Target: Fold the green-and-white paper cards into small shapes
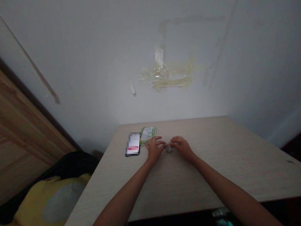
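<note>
Over the table, my left hand (155, 149) and my right hand (182, 146) meet at a small shiny, multicoloured piece (168, 147), too small to make out further. Thumb and forefinger of each hand pinch it from opposite sides. The other fingers of my left hand are partly spread beside a green-and-white flat packet (148, 134), whose lower right corner they overlap. Left of the packet lies a smartphone (133, 144) in a dark case, its lit screen facing up and partly pixelated.
The pale wood-grain table (223, 150) stands against a grey wall (98, 62) with old tape (164, 75) stuck on it. At lower left are a yellow-and-grey soft item (54, 197) and a wooden panel (21, 125). Some object (222, 215) shows below the front edge.
</note>
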Tool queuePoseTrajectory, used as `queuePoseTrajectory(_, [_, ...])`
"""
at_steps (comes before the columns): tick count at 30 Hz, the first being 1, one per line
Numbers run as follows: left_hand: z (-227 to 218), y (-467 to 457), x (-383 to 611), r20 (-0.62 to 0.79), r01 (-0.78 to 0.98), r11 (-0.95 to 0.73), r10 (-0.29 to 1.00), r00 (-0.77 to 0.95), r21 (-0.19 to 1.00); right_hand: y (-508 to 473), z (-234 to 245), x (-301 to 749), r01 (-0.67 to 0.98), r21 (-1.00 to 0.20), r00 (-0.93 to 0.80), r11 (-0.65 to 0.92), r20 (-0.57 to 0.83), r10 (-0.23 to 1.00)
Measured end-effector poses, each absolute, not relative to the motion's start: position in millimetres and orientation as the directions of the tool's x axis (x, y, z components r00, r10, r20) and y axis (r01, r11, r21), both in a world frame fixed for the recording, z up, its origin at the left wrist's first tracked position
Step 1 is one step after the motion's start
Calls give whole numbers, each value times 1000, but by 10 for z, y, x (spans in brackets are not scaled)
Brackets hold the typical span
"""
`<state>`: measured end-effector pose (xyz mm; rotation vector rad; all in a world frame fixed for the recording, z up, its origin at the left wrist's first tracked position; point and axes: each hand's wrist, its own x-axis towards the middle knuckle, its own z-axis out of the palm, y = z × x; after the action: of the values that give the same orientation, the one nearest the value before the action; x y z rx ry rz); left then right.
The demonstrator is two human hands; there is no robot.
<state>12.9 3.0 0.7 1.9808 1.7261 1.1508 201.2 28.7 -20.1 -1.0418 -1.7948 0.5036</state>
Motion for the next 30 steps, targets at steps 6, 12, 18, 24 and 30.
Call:
queuePoseTrajectory(6, [-1, 46, 114, 397, 698, -260, 917, -39, 667, 317, -234, 2035, 426, -722, -153, 545, 536, 830])
queuePoseTrajectory(12, [0, 53, 103, 399, 696, -252, 916, -53, 673, 322, -225, 2054, 452, -714, -151, 535, 530, 835])
queuePoseTrajectory(18, [15, 44, 98, 397, 692, -252, 916, -54, 676, 332, -240, 2064, 461, -712, -149, 530, 526, 837])
queuePoseTrajectory(24, [-1, 58, 85, 436, 677, -285, 898, -59, 679, 356, -278, 2081, 428, -745, -96, 511, 525, 846])
queuePoseTrajectory(30, [-5, 66, 83, 442, 668, -296, 895, -56, 683, 350, -269, 2089, 399, -772, -93, 495, 503, 859])
